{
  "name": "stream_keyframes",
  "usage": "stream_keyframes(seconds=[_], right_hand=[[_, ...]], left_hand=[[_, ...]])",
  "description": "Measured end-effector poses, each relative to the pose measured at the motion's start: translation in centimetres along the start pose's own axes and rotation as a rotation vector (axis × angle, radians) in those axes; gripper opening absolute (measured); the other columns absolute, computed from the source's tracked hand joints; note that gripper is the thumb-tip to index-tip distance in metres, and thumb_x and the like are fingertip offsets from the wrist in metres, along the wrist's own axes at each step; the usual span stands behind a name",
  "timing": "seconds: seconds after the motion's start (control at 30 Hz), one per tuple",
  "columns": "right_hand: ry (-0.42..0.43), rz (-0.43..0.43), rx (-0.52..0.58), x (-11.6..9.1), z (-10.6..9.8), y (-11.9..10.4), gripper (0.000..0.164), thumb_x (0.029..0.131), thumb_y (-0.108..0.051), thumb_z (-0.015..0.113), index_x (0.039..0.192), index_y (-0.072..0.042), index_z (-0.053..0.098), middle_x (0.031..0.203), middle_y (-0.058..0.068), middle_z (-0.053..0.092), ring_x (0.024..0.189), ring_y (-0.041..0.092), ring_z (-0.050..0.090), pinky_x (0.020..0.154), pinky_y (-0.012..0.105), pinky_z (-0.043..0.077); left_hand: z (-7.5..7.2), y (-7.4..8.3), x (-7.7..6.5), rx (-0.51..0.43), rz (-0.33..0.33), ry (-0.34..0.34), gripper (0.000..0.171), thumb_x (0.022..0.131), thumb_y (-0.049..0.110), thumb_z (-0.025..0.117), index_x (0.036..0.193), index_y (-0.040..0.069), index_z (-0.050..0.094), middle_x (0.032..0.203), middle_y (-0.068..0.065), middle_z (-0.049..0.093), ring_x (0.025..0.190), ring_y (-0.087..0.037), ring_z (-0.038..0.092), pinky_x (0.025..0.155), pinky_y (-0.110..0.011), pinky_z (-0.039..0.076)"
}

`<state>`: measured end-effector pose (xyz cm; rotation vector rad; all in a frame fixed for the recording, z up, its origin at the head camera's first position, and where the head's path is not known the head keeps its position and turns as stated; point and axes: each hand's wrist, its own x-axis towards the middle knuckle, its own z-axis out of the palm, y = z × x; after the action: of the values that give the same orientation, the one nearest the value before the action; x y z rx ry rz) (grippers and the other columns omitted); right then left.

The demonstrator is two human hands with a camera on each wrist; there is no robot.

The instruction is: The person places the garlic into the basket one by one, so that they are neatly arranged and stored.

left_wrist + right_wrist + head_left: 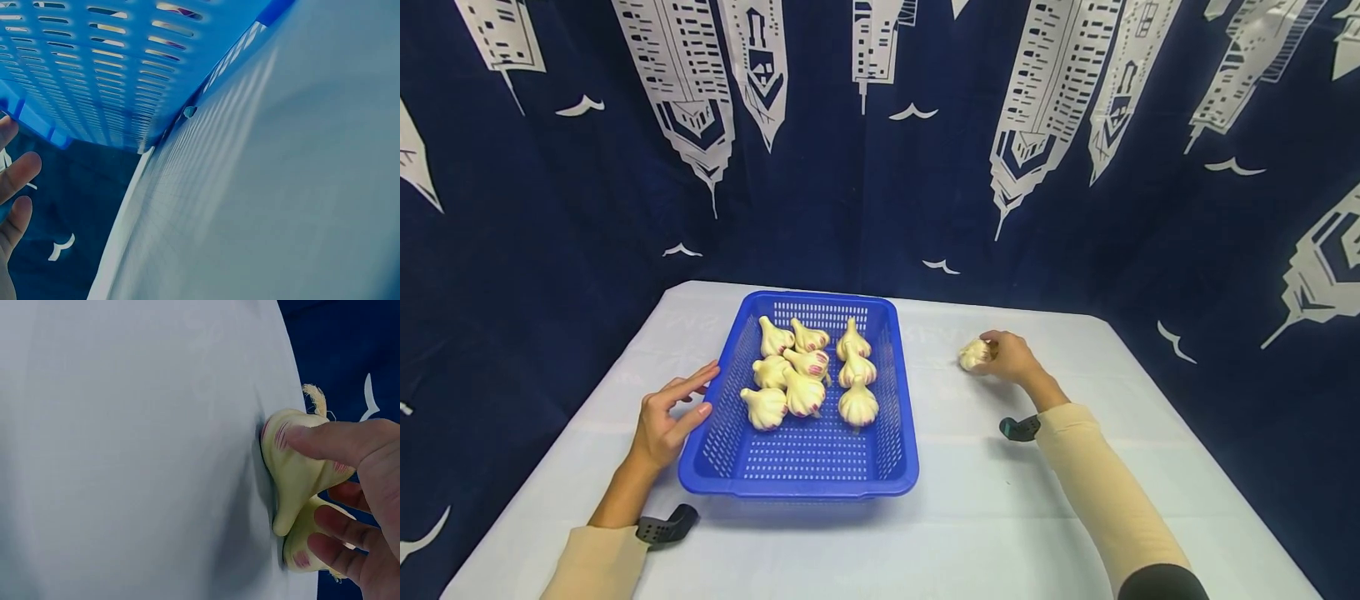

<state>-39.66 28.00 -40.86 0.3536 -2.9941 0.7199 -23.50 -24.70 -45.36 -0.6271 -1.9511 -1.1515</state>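
The blue plastic basket stands on the table with several pale garlic bulbs inside. At its left side, my left hand rests its thumb and fingertips along the rim, the fingers loosely straight. Out to the right of the basket, my right hand pinches a garlic bulb; the thumb presses on its pink-streaked side and the fingers reach round behind. A second garlic bulb lies right beside it, under the other fingers in the right wrist view. From the head, these bulbs are partly hidden by the hand.
A white cloth covers the table. Dark blue fabric printed with white buildings hangs behind and at the sides. Each wrist wears a dark camera mount close above the table.
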Motion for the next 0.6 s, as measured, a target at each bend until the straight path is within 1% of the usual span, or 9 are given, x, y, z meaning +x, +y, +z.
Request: stream_keyframes(seconds=[0.07,0.17,0.33,0.47,0.6], right_hand=[[-0.006,0.0,0.005,-0.01,0.05,-0.08,0.068,0.076,-0.02,0.083,0.131,0.008,0.054,0.115,0.027,0.062,0.105,0.038,0.058,0.095,0.052,0.043],[-0.012,0.006,0.008,-0.14,0.17,-0.11,0.068,0.077,-0.023,0.082,0.132,0.007,0.053,0.119,0.027,0.062,0.108,0.041,0.056,0.097,0.054,0.041],[0.0,0.006,0.038,-0.34,0.51,-0.15,0.067,0.077,-0.023,0.083,0.129,0.007,0.053,0.122,0.028,0.062,0.113,0.042,0.055,0.1,0.054,0.037],[0.015,-0.012,0.043,-0.42,0.72,-0.27,0.066,0.076,-0.021,0.083,0.127,0.008,0.053,0.12,0.027,0.062,0.112,0.041,0.057,0.099,0.053,0.039],[0.012,-0.01,0.06,-0.37,0.89,-0.34,0.066,0.075,-0.02,0.083,0.127,0.008,0.053,0.119,0.025,0.062,0.111,0.039,0.058,0.098,0.051,0.042]], left_hand=[[-0.03,0.0,0.03,0.004,0.001,0.003,0.048,0.07,-0.001,0.061,0.116,-0.009,0.068,0.122,-0.018,0.066,0.084,-0.004,0.06,0.069,-0.022,0.04],[-0.05,0.01,0.02,0.0,-0.001,0.003,0.047,0.07,-0.001,0.061,0.116,-0.009,0.068,0.122,-0.019,0.065,0.084,-0.004,0.06,0.069,-0.021,0.04],[-0.01,0.01,-0.05,-0.004,-0.003,-0.001,0.048,0.07,-0.001,0.061,0.116,-0.009,0.068,0.122,-0.019,0.065,0.085,-0.005,0.06,0.069,-0.022,0.04],[-0.01,0.12,-0.03,-0.004,-0.004,-0.001,0.048,0.07,0.0,0.061,0.117,-0.009,0.068,0.123,-0.018,0.065,0.085,-0.005,0.061,0.07,-0.022,0.041],[-0.05,0.22,0.04,-0.006,-0.005,-0.004,0.048,0.07,0.0,0.061,0.117,-0.008,0.068,0.123,-0.018,0.065,0.085,-0.005,0.061,0.07,-0.022,0.041]])
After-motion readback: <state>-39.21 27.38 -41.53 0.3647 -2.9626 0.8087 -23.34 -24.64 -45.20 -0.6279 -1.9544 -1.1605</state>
